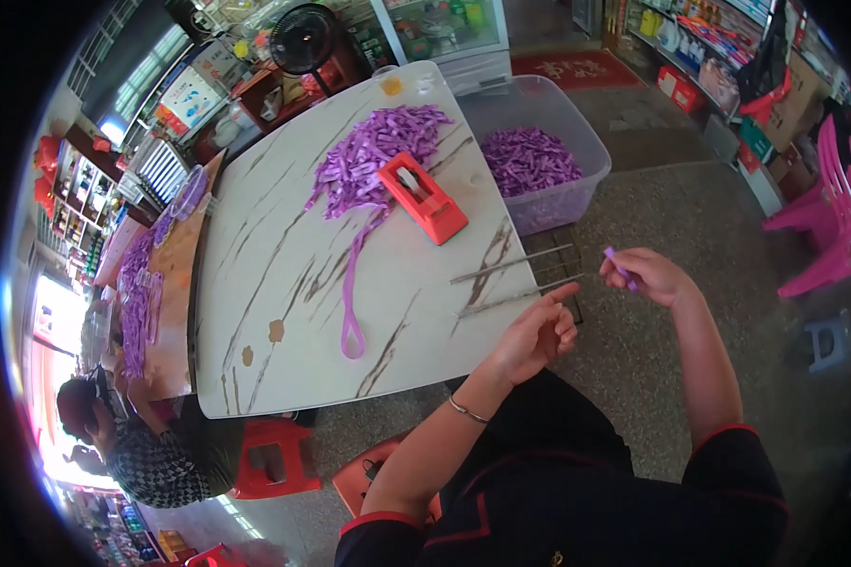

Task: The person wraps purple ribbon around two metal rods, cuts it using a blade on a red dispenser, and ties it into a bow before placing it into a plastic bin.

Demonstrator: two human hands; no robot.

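A small folded strip of purple ribbon (620,268) is pinched in the fingers of my right hand (651,276), which is off the table's right edge. My left hand (536,333) is next to the near metal rod (520,300), index finger stretched out and other fingers loosely curled, with nothing visible in it. Whether the fingertip touches the rod I cannot tell. A second rod (511,264) runs alongside; both stick out past the table edge. On the marbled white table (284,255) lie a heap of purple ribbon pieces (373,151) and one looped purple ribbon (352,312).
A red tape dispenser (424,200) stands beside the heap. A clear plastic bin (591,156) of purple pieces adjoins the table's right side. Another person (151,454) sits at a brown table (175,283) on the left. Red stools (272,463) and pink chairs (827,208) stand around.
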